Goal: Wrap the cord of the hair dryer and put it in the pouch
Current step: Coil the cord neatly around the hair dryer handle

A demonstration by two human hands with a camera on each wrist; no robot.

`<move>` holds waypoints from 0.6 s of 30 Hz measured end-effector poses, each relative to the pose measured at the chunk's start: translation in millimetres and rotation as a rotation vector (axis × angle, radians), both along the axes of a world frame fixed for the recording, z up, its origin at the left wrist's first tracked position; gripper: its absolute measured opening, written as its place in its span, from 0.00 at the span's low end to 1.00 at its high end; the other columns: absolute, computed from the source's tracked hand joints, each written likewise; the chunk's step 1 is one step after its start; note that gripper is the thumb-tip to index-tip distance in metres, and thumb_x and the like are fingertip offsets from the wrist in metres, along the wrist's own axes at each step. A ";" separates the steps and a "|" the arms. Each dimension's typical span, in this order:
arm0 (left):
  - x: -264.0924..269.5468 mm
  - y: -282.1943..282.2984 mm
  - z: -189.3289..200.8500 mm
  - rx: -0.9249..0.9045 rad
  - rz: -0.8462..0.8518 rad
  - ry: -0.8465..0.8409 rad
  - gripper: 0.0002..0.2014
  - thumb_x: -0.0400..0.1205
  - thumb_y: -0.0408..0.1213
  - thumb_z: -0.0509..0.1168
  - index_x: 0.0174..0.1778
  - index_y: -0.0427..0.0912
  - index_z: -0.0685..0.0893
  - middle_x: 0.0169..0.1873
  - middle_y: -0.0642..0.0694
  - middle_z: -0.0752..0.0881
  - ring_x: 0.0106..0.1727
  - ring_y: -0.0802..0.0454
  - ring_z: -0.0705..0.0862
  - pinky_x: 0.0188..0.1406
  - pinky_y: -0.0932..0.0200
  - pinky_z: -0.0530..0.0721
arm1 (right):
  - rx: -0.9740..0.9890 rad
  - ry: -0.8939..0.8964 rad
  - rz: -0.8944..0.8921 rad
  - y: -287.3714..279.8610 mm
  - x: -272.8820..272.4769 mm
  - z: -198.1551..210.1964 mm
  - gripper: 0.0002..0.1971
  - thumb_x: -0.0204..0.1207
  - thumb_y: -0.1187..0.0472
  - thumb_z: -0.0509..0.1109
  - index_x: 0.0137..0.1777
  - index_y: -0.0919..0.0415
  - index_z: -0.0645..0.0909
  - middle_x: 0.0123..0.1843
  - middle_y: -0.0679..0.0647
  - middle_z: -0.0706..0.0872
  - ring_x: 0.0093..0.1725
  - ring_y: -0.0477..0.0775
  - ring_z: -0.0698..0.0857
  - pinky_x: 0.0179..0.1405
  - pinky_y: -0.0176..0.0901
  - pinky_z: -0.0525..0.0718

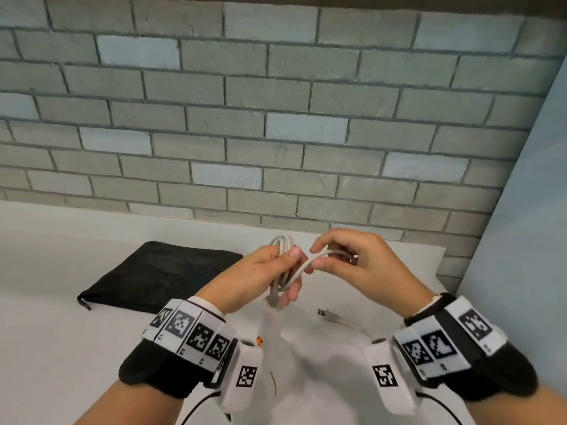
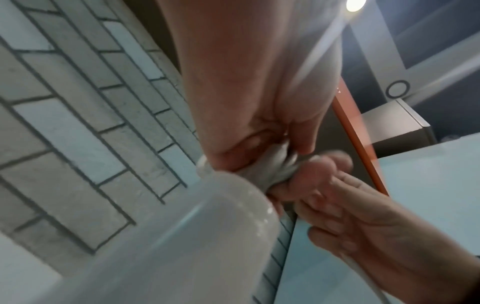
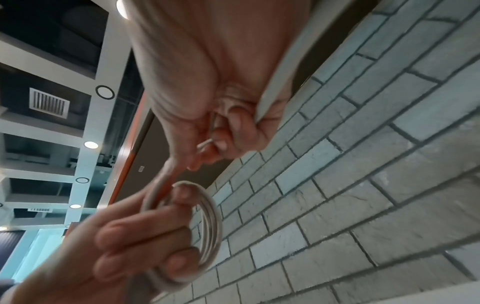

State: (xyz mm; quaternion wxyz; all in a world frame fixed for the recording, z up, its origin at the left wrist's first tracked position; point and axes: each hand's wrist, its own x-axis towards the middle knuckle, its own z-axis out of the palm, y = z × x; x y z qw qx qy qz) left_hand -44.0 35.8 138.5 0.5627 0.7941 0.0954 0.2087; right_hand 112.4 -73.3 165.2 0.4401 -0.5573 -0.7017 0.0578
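Observation:
My left hand grips a coil of the white cord just above the hair dryer's handle. The white hair dryer hangs below that hand, partly hidden by my wrists. My right hand pinches a free strand of the cord beside the coil. The plug lies on the white table, with the cord's loose end trailing to the right. In the right wrist view the coil sits in the left hand's curled fingers. In the left wrist view the handle fills the foreground. The black pouch lies flat at the left.
A grey brick wall rises right behind the table. A pale blue panel stands at the right. The pouch lies between my hands and the table's left side.

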 end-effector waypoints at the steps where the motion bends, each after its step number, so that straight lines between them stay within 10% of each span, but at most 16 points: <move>1: 0.7 -3.0 -0.6 -0.044 -0.039 0.005 0.24 0.83 0.54 0.46 0.39 0.45 0.83 0.18 0.53 0.76 0.23 0.53 0.74 0.43 0.58 0.78 | -0.015 0.040 0.018 2.0 0.8 0.0 0.09 0.69 0.60 0.75 0.49 0.52 0.83 0.36 0.50 0.81 0.31 0.47 0.76 0.35 0.33 0.75; 6: 3.9 -7.0 -4.2 -0.235 -0.306 -0.043 0.25 0.75 0.65 0.57 0.31 0.44 0.78 0.13 0.57 0.64 0.15 0.58 0.61 0.35 0.62 0.79 | -0.167 0.020 0.167 5.9 -2.0 1.2 0.21 0.74 0.63 0.69 0.66 0.48 0.74 0.58 0.42 0.76 0.37 0.35 0.77 0.34 0.22 0.75; 10: -0.8 0.3 -3.8 -0.257 -0.306 -0.024 0.16 0.73 0.54 0.68 0.31 0.44 0.79 0.13 0.58 0.68 0.16 0.59 0.66 0.38 0.62 0.81 | -0.258 0.077 0.163 6.8 -5.1 -2.7 0.10 0.77 0.64 0.65 0.57 0.61 0.82 0.35 0.36 0.85 0.29 0.36 0.77 0.26 0.23 0.72; 14: -2.5 7.9 -7.4 -0.120 -0.032 -0.053 0.15 0.72 0.48 0.68 0.47 0.40 0.83 0.23 0.52 0.77 0.28 0.56 0.75 0.42 0.50 0.73 | -0.095 0.067 0.069 10.9 -2.4 -9.9 0.08 0.77 0.61 0.66 0.52 0.61 0.83 0.37 0.53 0.86 0.34 0.41 0.81 0.35 0.26 0.76; 18: 1.5 2.1 -12.0 0.071 0.099 -0.059 0.09 0.78 0.49 0.61 0.46 0.48 0.79 0.27 0.57 0.78 0.33 0.61 0.77 0.38 0.56 0.75 | -0.135 0.197 0.046 11.3 1.3 -15.2 0.07 0.77 0.62 0.66 0.52 0.59 0.82 0.34 0.48 0.82 0.24 0.40 0.75 0.23 0.26 0.70</move>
